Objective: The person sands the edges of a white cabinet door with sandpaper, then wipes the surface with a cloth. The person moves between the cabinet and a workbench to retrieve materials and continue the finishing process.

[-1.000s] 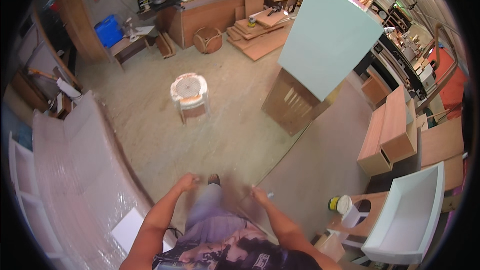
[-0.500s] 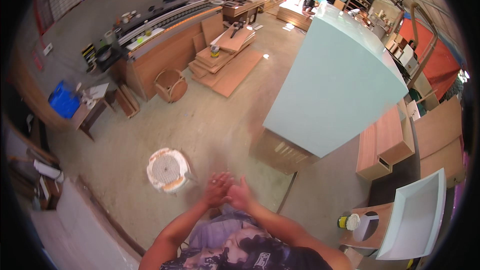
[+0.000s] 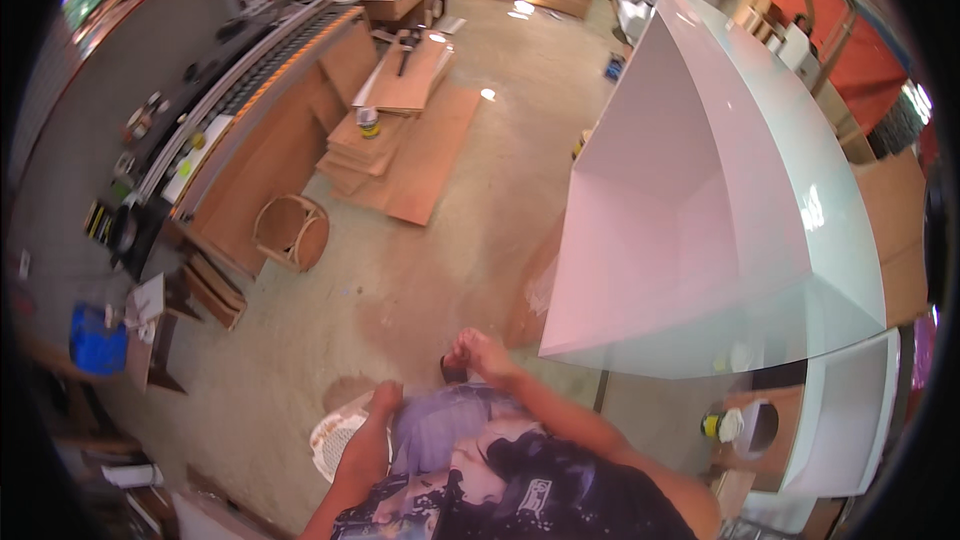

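Note:
My right hand is in front of my body above the floor, its fingers loosely bent, with nothing visible in it. A dark shape just below it may be my foot. My left hand hangs low beside my purple-grey clothing; its fingers are blurred and mostly hidden. Under my left forearm stands a round white stool with a perforated seat, partly covered by the arm. Nearest to my right hand is a large, glossy, pale blue-white cabinet, whose hollow pinkish-white inside faces left. Neither hand touches it.
Stacked wooden boards lie on the floor ahead, with a can on top. A round wooden stool stands by the long bench. A smaller white box and a yellow-labelled can are at lower right. People work far back.
My hands, pressed together before, have parted; the left has dropped toward the white stool. My view has shifted, and the cabinet has turned, showing its hollow inside instead of a flat panel.

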`<state>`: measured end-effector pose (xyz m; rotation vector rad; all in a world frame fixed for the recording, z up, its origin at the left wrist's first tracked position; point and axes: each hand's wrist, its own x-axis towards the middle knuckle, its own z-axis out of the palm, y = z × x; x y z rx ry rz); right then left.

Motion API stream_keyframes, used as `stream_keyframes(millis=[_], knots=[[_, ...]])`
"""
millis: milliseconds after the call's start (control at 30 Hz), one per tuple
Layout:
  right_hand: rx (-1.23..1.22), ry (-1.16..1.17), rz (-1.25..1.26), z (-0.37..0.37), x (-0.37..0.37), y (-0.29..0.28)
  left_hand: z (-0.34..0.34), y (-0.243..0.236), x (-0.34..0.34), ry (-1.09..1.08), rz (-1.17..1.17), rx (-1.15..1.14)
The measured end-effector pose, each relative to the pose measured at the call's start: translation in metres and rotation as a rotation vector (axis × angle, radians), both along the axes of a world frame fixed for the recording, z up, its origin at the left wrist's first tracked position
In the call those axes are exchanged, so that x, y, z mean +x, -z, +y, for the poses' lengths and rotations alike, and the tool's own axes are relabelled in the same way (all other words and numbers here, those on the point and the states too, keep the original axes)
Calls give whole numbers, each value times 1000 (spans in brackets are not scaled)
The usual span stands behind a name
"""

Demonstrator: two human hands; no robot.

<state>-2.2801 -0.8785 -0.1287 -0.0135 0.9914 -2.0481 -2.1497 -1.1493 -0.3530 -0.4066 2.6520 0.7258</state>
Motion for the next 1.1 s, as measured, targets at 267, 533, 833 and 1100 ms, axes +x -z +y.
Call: stream_keyframes(millis=[267,533,833,1100], knots=[[289,505,33,-5,-128,34,-41,-37,-213,187,-124,91],[1068,479,-210,-21,-174,157,-166,-31,-427,767,-580,319],[1114,-713,194,-49,-310,218,-320,-23,-530,48,79,215],[1043,-648,147,-112,-586,236,-434,-37,-479,-874,156,116]])
